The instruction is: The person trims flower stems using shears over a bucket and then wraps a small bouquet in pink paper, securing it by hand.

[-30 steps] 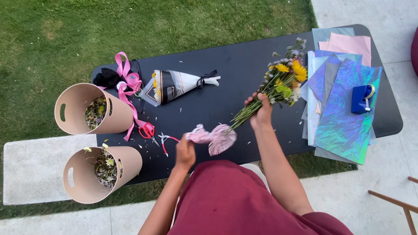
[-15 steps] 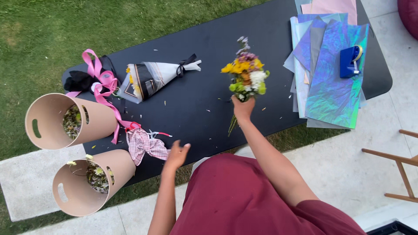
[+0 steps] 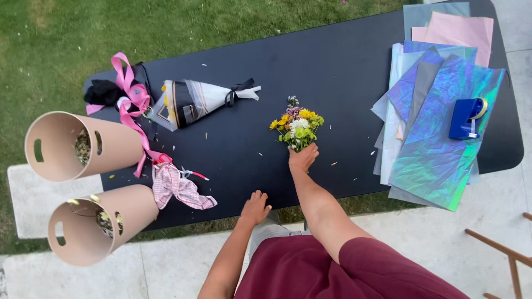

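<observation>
The right hand (image 3: pixel 303 158) was wrapped tight around the stems of a small bunch of yellow, white, green and purple flowers (image 3: pixel 297 125), fingers pressed together around them, and the blooms stood up above the fist, over the middle of the black tabletop (image 3: pixel 332 72). The left hand (image 3: pixel 255 207) lay down at the near edge of the tabletop, fingers loosely spread on the surface, holding nothing.

Off to the left of that hand sat a crumpled pink-and-white checked cloth (image 3: pixel 180 189), and just beyond it a pair of red-handled scissors (image 3: pixel 166 160), partly under a long pink ribbon (image 3: pixel 131 98) that looped up towards a dark bundle at the far left corner. A finished cone-shaped bouquet wrapped in black, white and clear paper with a dark bow (image 3: pixel 195 101) lay on its side, well apart from the held flowers. Two tan cardboard tubes with handle slots, one higher (image 3: pixel 72 145) and one lower (image 3: pixel 97 222), stuck out past the left end of the tabletop, with plant scraps inside each.

On the right, a fanned pile of iridescent blue-green, grey and pink wrapping sheets (image 3: pixel 438 149) hung over the near edge, and a blue tape dispenser (image 3: pixel 467 118) rested on top of it.
</observation>
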